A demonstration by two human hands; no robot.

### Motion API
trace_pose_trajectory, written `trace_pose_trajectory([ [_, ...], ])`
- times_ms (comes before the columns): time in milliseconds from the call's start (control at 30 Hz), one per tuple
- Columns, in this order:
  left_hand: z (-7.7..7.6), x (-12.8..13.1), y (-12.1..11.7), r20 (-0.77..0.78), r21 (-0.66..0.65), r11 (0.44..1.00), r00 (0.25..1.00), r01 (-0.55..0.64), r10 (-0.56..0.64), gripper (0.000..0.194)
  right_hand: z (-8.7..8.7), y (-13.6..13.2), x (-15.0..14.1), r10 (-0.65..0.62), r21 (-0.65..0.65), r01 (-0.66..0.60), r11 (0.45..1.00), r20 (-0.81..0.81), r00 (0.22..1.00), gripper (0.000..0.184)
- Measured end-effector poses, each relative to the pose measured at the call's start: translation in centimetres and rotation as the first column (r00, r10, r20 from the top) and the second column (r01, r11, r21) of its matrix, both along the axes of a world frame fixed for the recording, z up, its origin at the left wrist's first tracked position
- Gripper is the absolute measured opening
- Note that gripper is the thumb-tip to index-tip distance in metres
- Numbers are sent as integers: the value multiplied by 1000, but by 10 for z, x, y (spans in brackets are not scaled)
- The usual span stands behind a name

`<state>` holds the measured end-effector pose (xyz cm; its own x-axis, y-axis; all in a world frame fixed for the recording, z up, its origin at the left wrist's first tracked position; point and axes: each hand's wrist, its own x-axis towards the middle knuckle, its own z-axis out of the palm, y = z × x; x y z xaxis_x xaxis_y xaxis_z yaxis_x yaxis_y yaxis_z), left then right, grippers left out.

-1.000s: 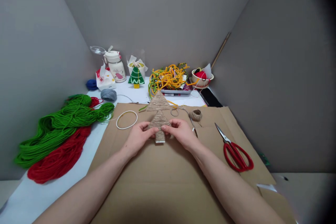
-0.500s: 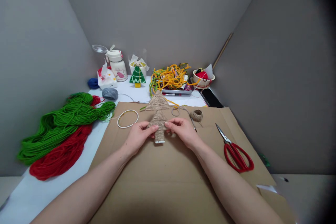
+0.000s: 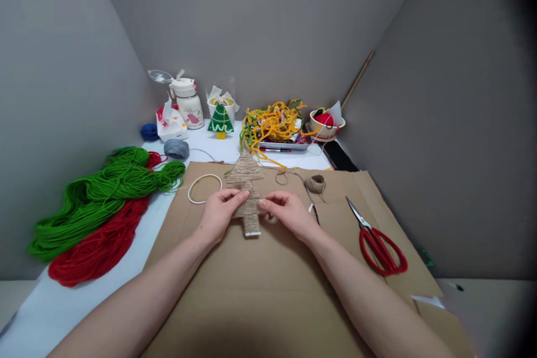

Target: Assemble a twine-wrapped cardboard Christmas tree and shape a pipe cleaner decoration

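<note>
A tree-shaped cutout wrapped in brown twine [image 3: 250,208] is held upright above the cardboard sheet [image 3: 247,296]. Two tiers and a trunk show, with a white strip along the trunk's bottom edge. My left hand [image 3: 220,211] grips its left side, thumb on the front face. On the opposite edge, my right hand [image 3: 289,213] pinches it between thumb and fingers; some fingertips are hidden behind. A small ball of twine [image 3: 315,183] lies beyond my right hand. Left of the tree rests a thin white ring [image 3: 190,190].
Red-handled scissors [image 3: 381,249] lie at the right. Green yarn [image 3: 84,207] and red yarn [image 3: 96,251] are heaped on the left. Along the back stand a white bottle [image 3: 189,109], a green tree ornament [image 3: 220,120], a tray of orange yarn [image 3: 274,128] and a bowl [image 3: 325,131].
The twine-wrapped tree has shifted slightly left and down and tilted a little. My left hand now grips it higher up, with the thumb nearer its middle.
</note>
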<state>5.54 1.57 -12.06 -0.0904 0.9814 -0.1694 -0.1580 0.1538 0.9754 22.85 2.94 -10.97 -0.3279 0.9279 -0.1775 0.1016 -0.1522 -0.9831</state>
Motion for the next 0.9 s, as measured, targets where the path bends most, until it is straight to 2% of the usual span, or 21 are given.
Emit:
trace_pose_trajectory([
  [100, 1, 2, -3, -28, 11, 1000, 999, 23, -23, 25, 1, 1, -2, -63, 8, 64, 998, -16, 998, 35],
  [200, 2, 6, -6, -85, 17, 998, 995, 56, -55, 26, 2, -1, -5, -100, 38, 101, 994, -25, 995, 30],
  [400, 6, 9, -8, -132, 13, 995, 987, 96, -93, 28, 2, -5, -6, -78, 53, 80, 995, -34, 996, 30],
  [600, 10, 7, -6, 75, -49, 995, 994, 87, -83, 37, 0, -8, -9, -54, 38, 56, 998, -49, 997, 27],
  [733, 7, 6, -3, 127, -117, 991, 991, 64, -49, 36, -2, -7, -8, 0, 21, 1, 1000, -62, 998, 28],
  [900, 5, 2, -1, 185, -120, 993, 983, 14, 8, 33, -1, 0, 1, 37, 30, -37, 999, 6, 999, 34],
])
